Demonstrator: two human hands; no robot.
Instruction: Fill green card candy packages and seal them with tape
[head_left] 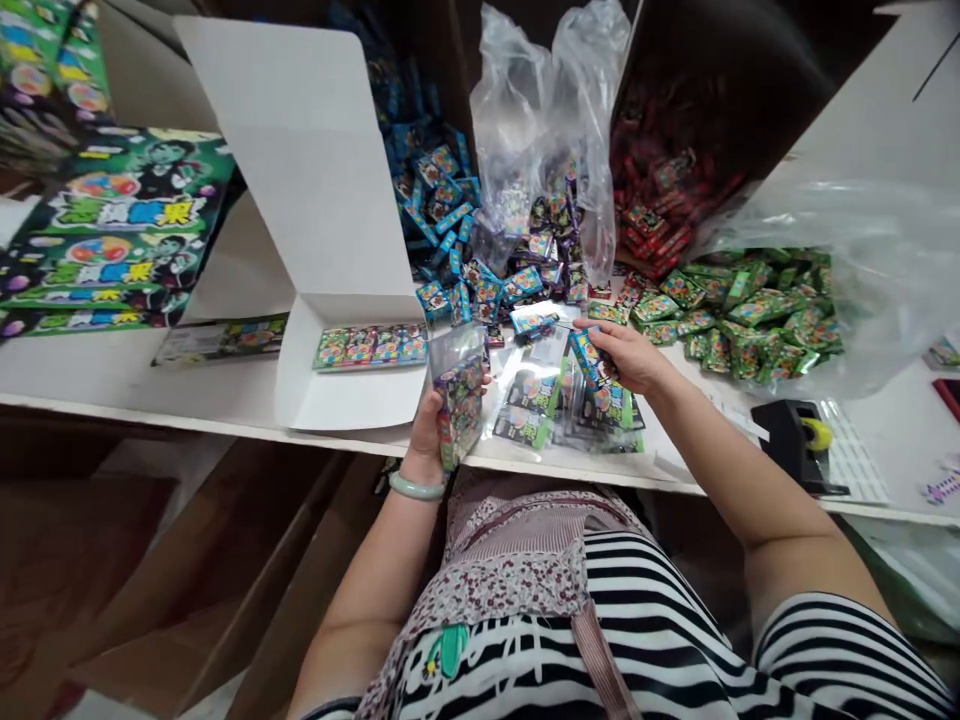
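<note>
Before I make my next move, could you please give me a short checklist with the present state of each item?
1. Left hand holding the clear bag: ok, with small packets inside it.
2. Right hand gripping the blue packet: ok.
3. Blue packet inside that bag: not ok, it is apart from it.
4. Bag's mouth open wide: cannot tell.
5. White box open: ok, lid up, a row of packets inside.
6. Tape dispenser on the table: ok, right of the right hand.
</note>
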